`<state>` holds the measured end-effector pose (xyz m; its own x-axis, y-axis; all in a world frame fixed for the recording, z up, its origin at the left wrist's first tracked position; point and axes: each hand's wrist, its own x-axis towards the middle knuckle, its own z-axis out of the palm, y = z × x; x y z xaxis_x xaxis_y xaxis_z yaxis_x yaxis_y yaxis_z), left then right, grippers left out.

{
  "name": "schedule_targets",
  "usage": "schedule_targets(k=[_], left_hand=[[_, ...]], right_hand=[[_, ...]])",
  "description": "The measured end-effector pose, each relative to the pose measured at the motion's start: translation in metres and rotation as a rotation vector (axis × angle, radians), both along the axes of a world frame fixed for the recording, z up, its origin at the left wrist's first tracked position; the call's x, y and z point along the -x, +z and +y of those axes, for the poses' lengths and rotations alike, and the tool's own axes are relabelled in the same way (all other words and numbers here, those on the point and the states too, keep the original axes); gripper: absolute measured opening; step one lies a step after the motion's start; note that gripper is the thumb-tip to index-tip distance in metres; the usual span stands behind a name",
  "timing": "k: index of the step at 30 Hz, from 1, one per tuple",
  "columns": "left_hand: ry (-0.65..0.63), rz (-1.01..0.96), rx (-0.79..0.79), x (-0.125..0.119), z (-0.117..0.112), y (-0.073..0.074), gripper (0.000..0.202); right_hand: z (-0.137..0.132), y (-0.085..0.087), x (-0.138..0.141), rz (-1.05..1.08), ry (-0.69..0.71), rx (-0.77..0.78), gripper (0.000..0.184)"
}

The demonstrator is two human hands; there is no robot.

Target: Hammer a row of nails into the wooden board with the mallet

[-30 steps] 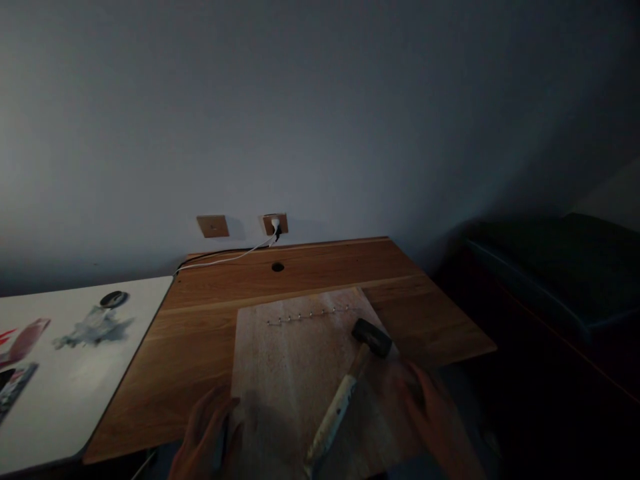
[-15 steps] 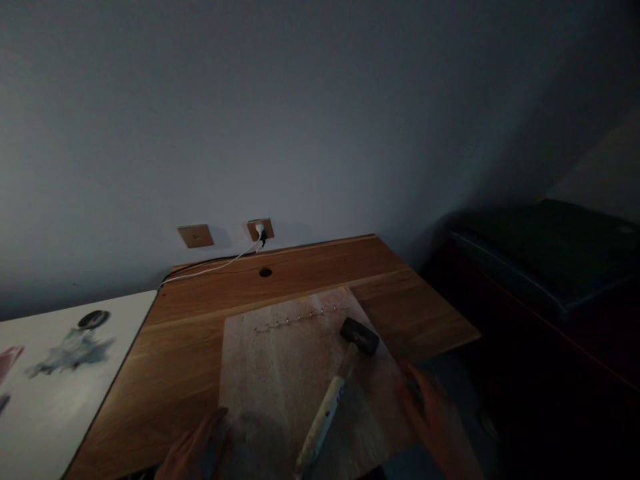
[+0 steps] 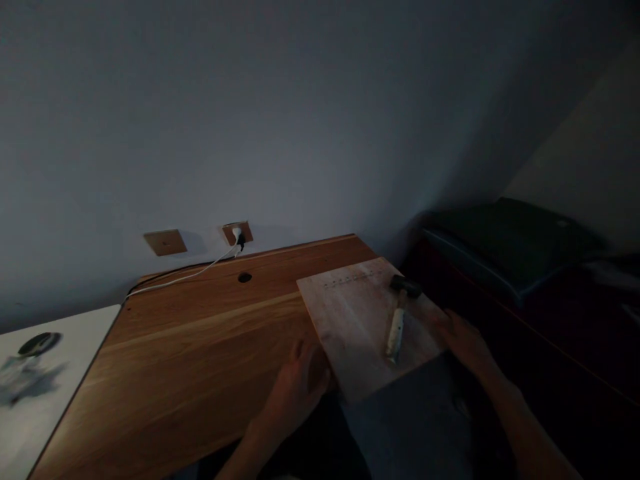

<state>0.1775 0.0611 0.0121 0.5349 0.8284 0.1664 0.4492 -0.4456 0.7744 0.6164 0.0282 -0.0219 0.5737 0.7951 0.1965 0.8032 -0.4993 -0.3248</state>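
From the head camera, your two hands flank a pale wooden board (image 3: pixel 356 320) that sits over the near right corner of the desk (image 3: pixel 200 333). Its near end juts past the desk edge, above your lap.

Your left hand (image 3: pixel 299 385) is at the board's near left edge, fingers (image 3: pixel 300 351) curled against it in what looks like a grip. Your right hand (image 3: pixel 463 340) meets the right edge. The light there is too dim to tell whether those fingers close on the wood or only rest against it. One hand on each side probably keeps the overhanging board level, so that the hammer (image 3: pixel 399 313) lying loose on top stays put.

The board is light, rectangular, with a faint grain, and a short row of nails (image 3: pixel 350 278) stands along its far edge. The hammer has a dark head pointing away from you and a pale, worn handle.

A white cable (image 3: pixel 200 272) runs along the back of the desk to a wall socket (image 3: pixel 237 233).
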Motion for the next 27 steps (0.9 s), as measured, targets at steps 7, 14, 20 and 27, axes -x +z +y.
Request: schedule_targets(k=[7,14,20,27], left_hand=[[-0.127,0.169,-0.161,-0.024,-0.005,-0.002,0.048],[-0.228,0.393,-0.308,-0.059,0.005,-0.006,0.054],[-0.185,0.343,-0.377,-0.049,0.007,-0.017,0.052],[-0.037,0.374,-0.462,0.076,-0.009,-0.012,0.039]], right_hand=[[0.009,0.007,-0.022,0.045,-0.037,0.093,0.062],[0.011,0.020,-0.006,0.111,0.005,0.076,0.052],[0.007,0.030,0.013,0.159,-0.030,0.075,0.060],[-0.039,0.019,0.091,0.405,0.209,-0.136,0.046]])
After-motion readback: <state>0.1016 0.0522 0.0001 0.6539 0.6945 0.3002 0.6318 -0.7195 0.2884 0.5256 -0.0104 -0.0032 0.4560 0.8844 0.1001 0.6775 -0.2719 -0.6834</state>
